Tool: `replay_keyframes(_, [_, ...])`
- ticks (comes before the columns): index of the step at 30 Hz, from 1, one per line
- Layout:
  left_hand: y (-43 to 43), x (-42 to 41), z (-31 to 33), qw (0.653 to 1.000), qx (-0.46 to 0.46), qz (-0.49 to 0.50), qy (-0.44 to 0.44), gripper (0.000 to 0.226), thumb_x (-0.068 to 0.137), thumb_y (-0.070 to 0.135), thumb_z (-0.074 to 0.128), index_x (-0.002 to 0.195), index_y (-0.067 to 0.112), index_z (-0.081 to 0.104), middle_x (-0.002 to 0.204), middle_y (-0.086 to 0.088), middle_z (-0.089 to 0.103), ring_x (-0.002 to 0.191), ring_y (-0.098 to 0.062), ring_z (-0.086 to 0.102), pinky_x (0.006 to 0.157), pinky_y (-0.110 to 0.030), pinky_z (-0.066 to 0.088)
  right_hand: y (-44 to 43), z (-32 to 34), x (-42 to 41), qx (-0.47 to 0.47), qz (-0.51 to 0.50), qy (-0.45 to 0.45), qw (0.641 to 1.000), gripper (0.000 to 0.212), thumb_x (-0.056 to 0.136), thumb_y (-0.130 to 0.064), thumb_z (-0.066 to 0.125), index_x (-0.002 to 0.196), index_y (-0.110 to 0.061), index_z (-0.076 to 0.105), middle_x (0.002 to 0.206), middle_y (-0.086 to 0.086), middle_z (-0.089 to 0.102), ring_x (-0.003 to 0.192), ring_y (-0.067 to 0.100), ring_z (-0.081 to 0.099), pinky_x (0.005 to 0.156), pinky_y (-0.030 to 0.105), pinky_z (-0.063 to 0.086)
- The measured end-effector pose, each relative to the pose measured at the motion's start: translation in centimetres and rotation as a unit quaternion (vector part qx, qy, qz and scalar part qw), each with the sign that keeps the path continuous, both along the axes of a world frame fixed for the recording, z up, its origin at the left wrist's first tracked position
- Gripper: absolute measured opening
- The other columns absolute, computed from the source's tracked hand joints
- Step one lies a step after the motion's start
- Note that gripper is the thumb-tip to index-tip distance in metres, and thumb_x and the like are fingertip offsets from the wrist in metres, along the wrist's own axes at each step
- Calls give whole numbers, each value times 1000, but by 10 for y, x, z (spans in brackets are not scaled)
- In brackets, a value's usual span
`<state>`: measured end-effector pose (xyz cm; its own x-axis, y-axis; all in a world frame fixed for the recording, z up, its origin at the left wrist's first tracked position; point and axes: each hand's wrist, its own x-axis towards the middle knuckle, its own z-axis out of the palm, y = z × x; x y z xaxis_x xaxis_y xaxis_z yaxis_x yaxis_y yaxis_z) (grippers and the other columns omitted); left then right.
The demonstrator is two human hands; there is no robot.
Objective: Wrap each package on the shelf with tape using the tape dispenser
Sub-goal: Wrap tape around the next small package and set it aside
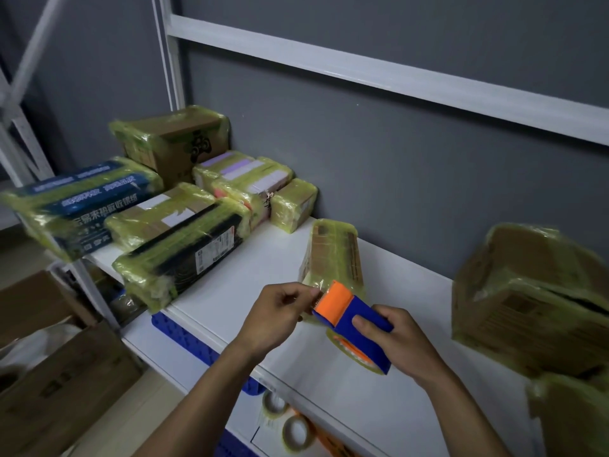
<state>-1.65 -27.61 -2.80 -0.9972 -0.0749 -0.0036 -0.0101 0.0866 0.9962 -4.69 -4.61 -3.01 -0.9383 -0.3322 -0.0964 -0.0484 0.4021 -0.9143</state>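
Right hand [398,344] holds 1 tape dispenser [357,313]; 2 tape rolls [273,404] [298,435] below shelf [263,258].

Landmark tape dispenser [359,321]: blue body, orange front. Just behind it, brown package [333,255] under yellow-green film. Far left of it, dark blue package [75,206], white lettering. Nearer, black package [184,255], white label. Shelf [263,258] beneath white. Wall [395,159] behind grey.

Grey wall [395,143] behind, matte, dimly and evenly lit. White metal shelf [263,258] against it, board glossy, front edge running down toward right. White upright [169,61] at back left. White crossbar [362,72] slanting across wall above. Diagonal white brace [34,44] far left. Pale floor [155,404] lower left. Blue crate [184,334] under board.
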Motion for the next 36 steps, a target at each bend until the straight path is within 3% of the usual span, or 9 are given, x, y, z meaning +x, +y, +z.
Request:
replay_keyframes(5, [2,-4,-7,999,-15,48,19,25,103,20,58,91,17,79,86,4,76,84,-13,67,67,-17,49,-3,6,2,7,-6,20,1000,68,68,-71,71,90,-7,69,82,11,74,78,33,73,67,41,55])
replay_keyframes(9, [7,-12,-9,996,-6,78,31,26,103,21,59,87,17,79,83,5,75,83,-12,68,75,-24,54,-9,14,4,28,-18,36,999,61,74,-68,79,84,-8,69,76,7,73,71,26,73,66,40,56])
replay_keyframes(13, [-8,-24,0,993,-45,93,50,28,102,25,60,83,13,76,78,-1,73,68,-1,59,69,-22,47,-11,23,-1,56,-30,56,996,67,73,-70,77,78,-5,66,70,10,70,68,30,70,60,39,52])
replay_keyframes(16, [-39,-28,8,982,-22,174,66,25,102,25,59,90,11,76,91,7,75,79,8,64,75,-17,47,-3,27,-1,89,-47,61,993,69,72,-75,76,79,-7,67,71,6,71,65,23,72,62,40,56])
replay_keyframes(22, [-42,-28,-13,980,3,195,46,21,103,29,57,96,19,75,91,3,72,69,3,59,61,-11,45,6,33,-4,192,-78,105,973,58,76,-63,79,67,-10,58,63,4,65,54,18,62,54,27,46])
replay_keyframes(25, [-37,-27,-25,975,38,216,28,16,98,31,65,93,19,75,91,6,73,72,2,61,66,-18,46,3,34,-6,230,-83,120,962,58,75,-64,79,63,-14,54,59,0,61,49,9,54,52,24,43])
replay_keyframes(28, [-35,-28,-35,970,37,237,48,13,96,28,66,92,22,76,92,12,75,83,1,66,76,-22,50,1,36,-8,250,-88,129,956,56,72,-69,78,67,-16,58,60,-5,62,56,11,62,54,24,49])
replay_keyframes(32, [-31,-40,-49,962,76,260,24,12,97,30,65,96,25,76,96,15,74,93,-3,67,85,-27,53,-7,50,-17,289,-79,149,942,55,68,-74,76,73,-23,57,67,-10,63,61,7,64,53,16,43])
replay_keyframes(36, [-22,-45,-63,959,66,275,20,7,97,27,67,94,25,73,96,12,73,92,6,64,85,-23,49,-14,51,-25,337,-73,150,926,60,64,-81,74,81,-27,55,79,-15,63,71,8,66,56,18,46])
